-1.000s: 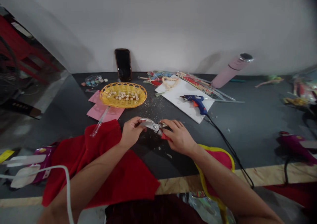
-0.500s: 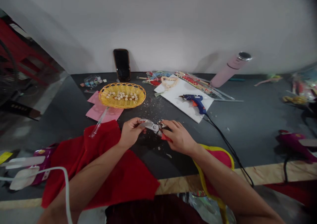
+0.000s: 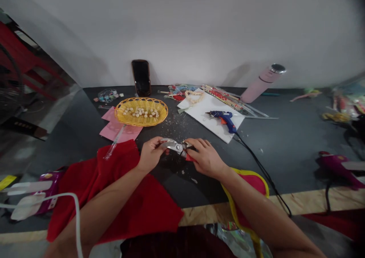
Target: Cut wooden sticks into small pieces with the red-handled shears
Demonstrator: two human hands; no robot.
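Note:
Near the middle of the dark table, my right hand (image 3: 207, 157) is wrapped round the red handles of silver-bladed pruning shears (image 3: 178, 147). The blades point left and are spread apart. At their tips, the thumb and fingers of my left hand (image 3: 151, 153) are pinched together. Whatever they hold is too small or hidden to make out. White crumbs and bits lie on the dark tabletop (image 3: 171, 191) around the shears. Beyond my left hand stands a yellow woven basket (image 3: 142, 123) with several small pale pieces in it.
A blue glue gun (image 3: 228, 120) lies on a white board (image 3: 196, 113), its cord running to the front edge. Behind stand a phone (image 3: 141, 77) and a leaning pink bottle (image 3: 261, 85). Red cloth (image 3: 151, 201) spreads under my left forearm; pink paper (image 3: 121, 132) lies by the basket.
Both hands and the shears keep nearly the same pose and place. The whole view has shifted slightly, with the background things a little lower.

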